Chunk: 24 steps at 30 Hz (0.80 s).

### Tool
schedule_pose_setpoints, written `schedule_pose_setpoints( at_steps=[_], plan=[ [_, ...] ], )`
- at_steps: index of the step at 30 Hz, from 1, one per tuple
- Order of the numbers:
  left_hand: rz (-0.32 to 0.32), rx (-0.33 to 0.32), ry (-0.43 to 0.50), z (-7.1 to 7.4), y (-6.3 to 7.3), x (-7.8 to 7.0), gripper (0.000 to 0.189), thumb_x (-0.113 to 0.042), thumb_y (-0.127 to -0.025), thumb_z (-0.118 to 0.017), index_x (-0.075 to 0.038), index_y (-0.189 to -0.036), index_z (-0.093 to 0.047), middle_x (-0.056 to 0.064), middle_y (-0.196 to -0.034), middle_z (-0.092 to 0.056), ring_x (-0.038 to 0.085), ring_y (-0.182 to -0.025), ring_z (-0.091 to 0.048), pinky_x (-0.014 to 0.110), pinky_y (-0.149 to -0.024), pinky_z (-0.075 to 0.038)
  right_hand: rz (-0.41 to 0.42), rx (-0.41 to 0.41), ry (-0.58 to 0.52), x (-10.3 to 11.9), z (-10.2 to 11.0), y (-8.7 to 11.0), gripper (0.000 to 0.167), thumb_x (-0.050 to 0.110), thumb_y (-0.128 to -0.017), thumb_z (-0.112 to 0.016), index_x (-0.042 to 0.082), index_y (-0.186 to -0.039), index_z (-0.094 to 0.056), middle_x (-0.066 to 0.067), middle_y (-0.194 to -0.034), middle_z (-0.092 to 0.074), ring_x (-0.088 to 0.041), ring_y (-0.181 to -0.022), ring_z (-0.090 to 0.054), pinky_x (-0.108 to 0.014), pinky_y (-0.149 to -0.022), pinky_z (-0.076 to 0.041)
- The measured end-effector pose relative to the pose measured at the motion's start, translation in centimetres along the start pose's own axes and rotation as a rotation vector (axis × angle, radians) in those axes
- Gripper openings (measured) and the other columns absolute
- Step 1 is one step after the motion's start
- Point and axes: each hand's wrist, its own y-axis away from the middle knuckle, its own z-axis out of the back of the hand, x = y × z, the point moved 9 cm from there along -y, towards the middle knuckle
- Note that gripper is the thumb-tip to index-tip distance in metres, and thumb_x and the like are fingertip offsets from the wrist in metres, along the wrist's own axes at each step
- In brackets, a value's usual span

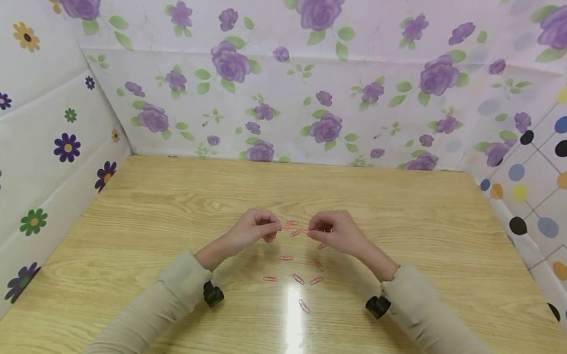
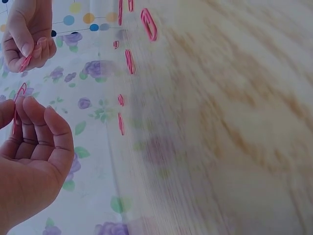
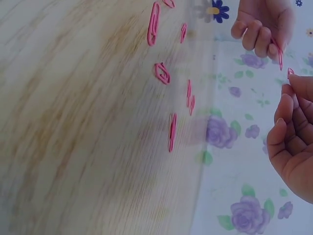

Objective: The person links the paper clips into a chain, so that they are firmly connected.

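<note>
My left hand (image 1: 253,230) pinches a pink paper clip (image 2: 20,93) between thumb and forefinger, the other fingers curved behind it. Facing it, my right hand (image 1: 341,232) pinches a second pink paper clip (image 3: 291,72), of which only a small looped end shows past the fingertips in the right wrist view. Both hands are raised over the wooden table, with a narrow gap between the two held clips. Behind and below the fingertips lie loose pink paper clips, among them one (image 1: 292,222) near the gap and one (image 1: 286,258) closer to me.
Several more pink paper clips lie scattered on the wooden table (image 1: 190,193), including one (image 1: 304,306) nearest me and one (image 1: 269,279) to the left. Flower-patterned sheeting (image 1: 278,106) stands along the back edge, with patterned side sheets left and right.
</note>
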Motion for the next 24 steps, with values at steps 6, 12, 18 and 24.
schedule_pose_setpoints(
  at_steps=[6, 12, 18, 24],
  plan=[
    [0.003, -0.003, 0.006, -0.2, -0.2, 0.0, 0.023, -0.006, -0.091, -0.054, 0.017, -0.092, -0.056, 0.004, -0.067, -0.055, 0.015, -0.064, -0.055, 0.030, -0.065, -0.051, -0.028, -0.015, -0.055, 0.2, -0.4, -0.3, 0.005, 0.005, -0.082, -0.067, 0.005, -0.078, -0.065, -0.001, -0.068, -0.061, -0.013, -0.051, -0.052, -0.025, -0.043, -0.046],
    [-0.005, -0.008, 0.010, -0.4, 0.0, -0.5, 0.021, -0.005, -0.092, -0.053, 0.016, -0.091, -0.056, 0.004, -0.066, -0.055, 0.013, -0.063, -0.055, 0.028, -0.064, -0.051, -0.017, -0.051, -0.055, 0.5, -0.7, -0.5, 0.004, 0.006, -0.081, -0.068, 0.004, -0.078, -0.066, -0.003, -0.068, -0.063, -0.012, -0.050, -0.050, -0.023, -0.041, -0.044],
    [-0.009, -0.018, -0.001, -0.3, -0.1, -0.6, 0.020, -0.005, -0.091, -0.053, 0.015, -0.089, -0.057, 0.003, -0.066, -0.055, 0.012, -0.063, -0.055, 0.028, -0.063, -0.051, 0.012, -0.093, -0.019, 0.6, -0.9, -0.9, 0.007, 0.004, -0.079, -0.070, 0.008, -0.075, -0.066, 0.003, -0.067, -0.062, -0.007, -0.052, -0.047, -0.022, -0.047, -0.041],
    [0.000, -0.011, -0.005, -0.4, -0.2, -0.6, 0.018, -0.004, -0.091, -0.054, 0.012, -0.089, -0.059, 0.004, -0.066, -0.055, 0.013, -0.063, -0.055, 0.029, -0.063, -0.051, 0.014, -0.098, -0.005, 0.5, -1.1, -1.0, 0.007, 0.004, -0.079, -0.069, 0.008, -0.074, -0.066, 0.005, -0.066, -0.061, -0.006, -0.053, -0.047, -0.022, -0.048, -0.041]
  ],
)
